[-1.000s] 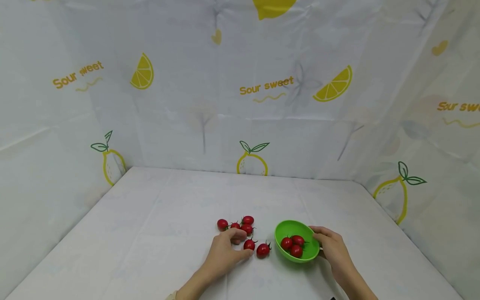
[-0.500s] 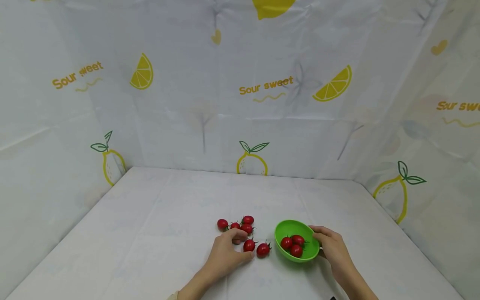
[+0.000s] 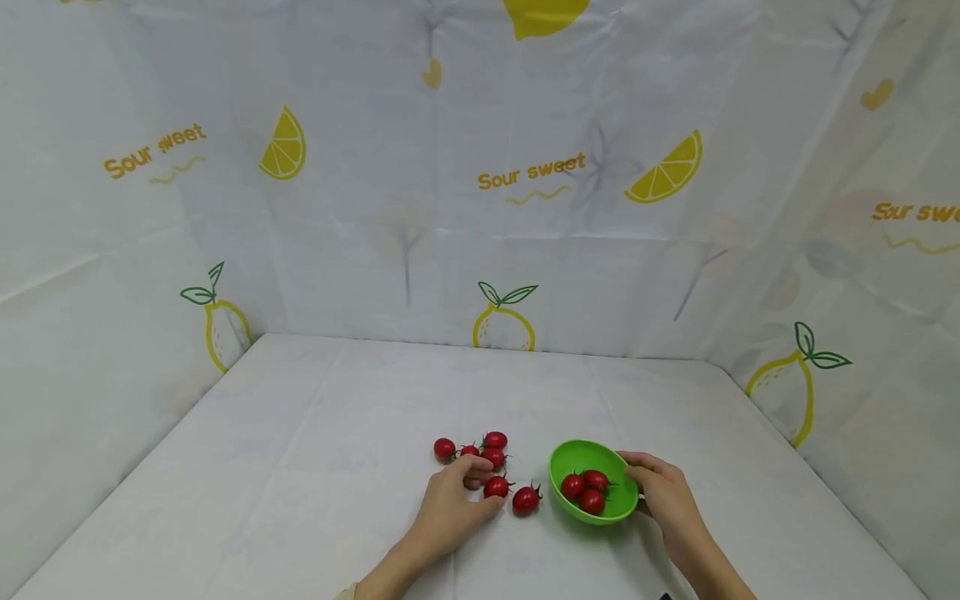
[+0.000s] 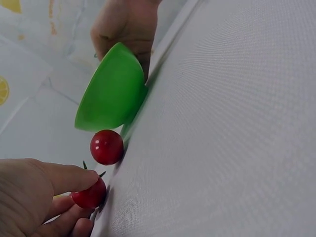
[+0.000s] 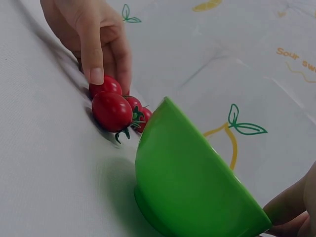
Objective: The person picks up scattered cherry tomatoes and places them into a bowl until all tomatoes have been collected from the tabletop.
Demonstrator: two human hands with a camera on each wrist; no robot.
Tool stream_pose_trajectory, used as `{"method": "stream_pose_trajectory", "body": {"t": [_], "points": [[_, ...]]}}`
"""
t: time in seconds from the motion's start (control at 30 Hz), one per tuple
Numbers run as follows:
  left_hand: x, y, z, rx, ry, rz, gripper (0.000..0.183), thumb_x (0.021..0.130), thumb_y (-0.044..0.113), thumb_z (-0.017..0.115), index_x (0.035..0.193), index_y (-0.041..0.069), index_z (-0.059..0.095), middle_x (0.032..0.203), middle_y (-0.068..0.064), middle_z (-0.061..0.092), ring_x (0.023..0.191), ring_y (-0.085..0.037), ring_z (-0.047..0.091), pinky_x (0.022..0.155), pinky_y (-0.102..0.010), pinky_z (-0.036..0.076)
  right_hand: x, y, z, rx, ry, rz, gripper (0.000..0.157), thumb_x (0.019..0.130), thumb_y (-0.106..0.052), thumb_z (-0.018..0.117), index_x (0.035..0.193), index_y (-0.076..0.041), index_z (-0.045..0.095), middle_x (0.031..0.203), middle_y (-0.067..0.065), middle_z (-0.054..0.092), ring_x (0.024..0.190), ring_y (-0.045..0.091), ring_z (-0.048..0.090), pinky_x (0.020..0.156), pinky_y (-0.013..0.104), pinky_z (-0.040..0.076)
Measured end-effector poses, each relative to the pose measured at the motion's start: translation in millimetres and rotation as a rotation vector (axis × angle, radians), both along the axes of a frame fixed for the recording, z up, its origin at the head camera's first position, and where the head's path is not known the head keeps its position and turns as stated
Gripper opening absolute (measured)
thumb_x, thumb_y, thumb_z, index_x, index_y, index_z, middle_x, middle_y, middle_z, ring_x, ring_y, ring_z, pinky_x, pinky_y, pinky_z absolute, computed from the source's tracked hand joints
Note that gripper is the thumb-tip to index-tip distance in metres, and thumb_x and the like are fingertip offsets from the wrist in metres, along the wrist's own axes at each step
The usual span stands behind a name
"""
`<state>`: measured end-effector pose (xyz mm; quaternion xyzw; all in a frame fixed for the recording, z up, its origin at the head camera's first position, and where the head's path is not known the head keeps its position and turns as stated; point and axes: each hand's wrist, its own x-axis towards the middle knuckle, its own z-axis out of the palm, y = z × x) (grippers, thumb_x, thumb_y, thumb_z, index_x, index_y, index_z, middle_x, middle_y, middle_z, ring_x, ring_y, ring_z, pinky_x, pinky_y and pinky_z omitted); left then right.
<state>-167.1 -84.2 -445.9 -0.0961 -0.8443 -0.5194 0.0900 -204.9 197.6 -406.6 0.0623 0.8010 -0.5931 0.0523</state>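
Note:
My left hand (image 3: 448, 507) pinches a red cherry tomato (image 3: 495, 488) between thumb and fingers. In the left wrist view the thumb lies across this tomato (image 4: 92, 195), close over the cloth, with the other fingers curled behind it. A second cherry tomato (image 3: 527, 500) lies just to its right, beside the bowl. My right hand (image 3: 666, 502) grips the far right rim of a small green bowl (image 3: 576, 457), thumb on the rim and fingers behind. The bowl tilts toward the left hand, and three cherry tomatoes (image 3: 592, 502) sit inside it.
Beyond the left fingertips several more cherry tomatoes (image 3: 445, 449) are clustered, some partly covered by the hand. A white cloth (image 3: 315, 492) covers the table. White sheeting with a lemon print (image 3: 390, 250) stands at the back and both sides.
The left thumb has come in against the tomato, which has shifted slightly left and away toward the fingers. The right hand and bowl have stayed where they were.

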Motion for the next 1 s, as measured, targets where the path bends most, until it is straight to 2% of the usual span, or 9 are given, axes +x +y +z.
{"method": "stream_pose_trajectory", "body": {"t": [0.27,0.63,1.0], "points": [[0.7,-0.8,1.6,-0.001,-0.006,0.006,0.034,0.083,0.018,0.079,0.111,0.006,0.064,0.100,0.003,0.066,0.094,-0.018,0.058,0.083,-0.038,0.049,0.8,-1.2,0.7,-0.003,0.005,-0.002,0.041,0.100,-0.010,0.040,0.134,0.010,0.051,0.131,0.025,0.053,0.100,0.022,0.061,0.078,0.034,0.053],[-0.7,-0.5,3.4,0.052,-0.018,0.027,0.033,0.085,0.018,0.078,0.112,0.007,0.064,0.101,0.003,0.064,0.091,-0.017,0.059,0.081,-0.033,0.051,0.1,-0.8,0.8,-0.005,0.000,-0.008,0.040,0.100,-0.010,0.041,0.133,0.010,0.052,0.127,0.023,0.056,0.096,0.021,0.061,0.077,0.034,0.053],[-2.0,-2.8,5.7,0.069,0.043,0.079,0.030,0.085,0.018,0.078,0.111,0.008,0.066,0.101,0.005,0.065,0.090,-0.014,0.060,0.079,-0.031,0.052,0.8,-0.9,1.8,0.001,-0.004,0.003,0.040,0.100,-0.010,0.039,0.134,0.010,0.051,0.128,0.023,0.055,0.097,0.022,0.060,0.077,0.034,0.053]]}}
